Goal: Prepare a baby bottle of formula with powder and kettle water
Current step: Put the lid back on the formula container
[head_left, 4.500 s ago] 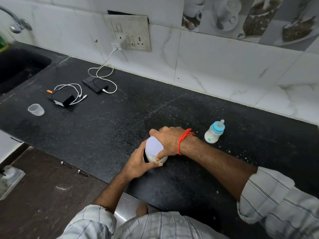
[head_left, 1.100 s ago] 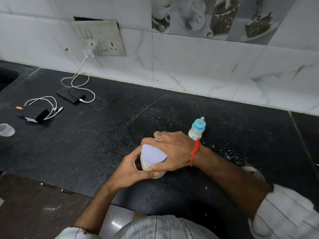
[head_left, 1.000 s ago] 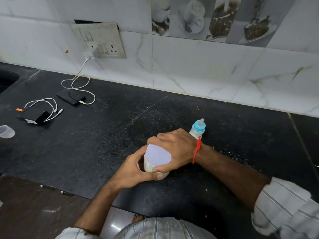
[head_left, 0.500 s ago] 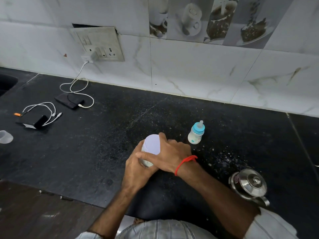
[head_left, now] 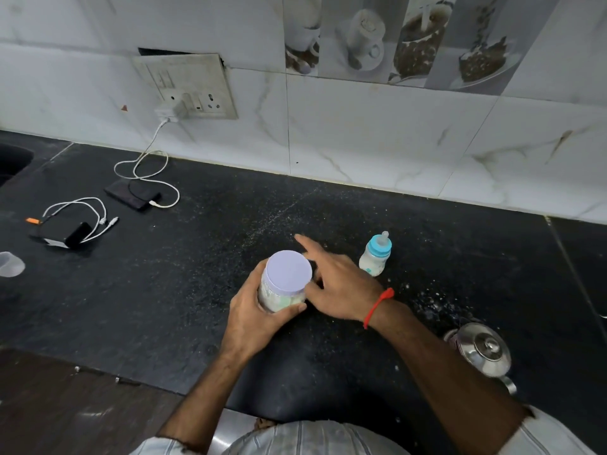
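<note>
A white powder jar (head_left: 282,290) with a pale lilac lid stands in the middle of the black counter (head_left: 170,290). My left hand (head_left: 253,313) is wrapped around the jar's body. My right hand (head_left: 338,287) is off the lid, just to the jar's right, fingers spread and forefinger pointing away. A small baby bottle (head_left: 374,256) with a blue collar and clear teat stands upright behind my right hand. A steel kettle (head_left: 483,351) with its lid on sits at the right, near the counter's front edge.
A clear plastic cup (head_left: 10,264) sits at the far left. A phone (head_left: 131,195) on a white charging cable and a black power bank (head_left: 67,234) with cables lie at the back left. White powder specks dot the counter right of the bottle. The sink edge (head_left: 13,159) shows top left.
My right hand has come off the jar lid and opened beside it. My left hand still grips the jar. The view has shifted, bringing the kettle into sight.
</note>
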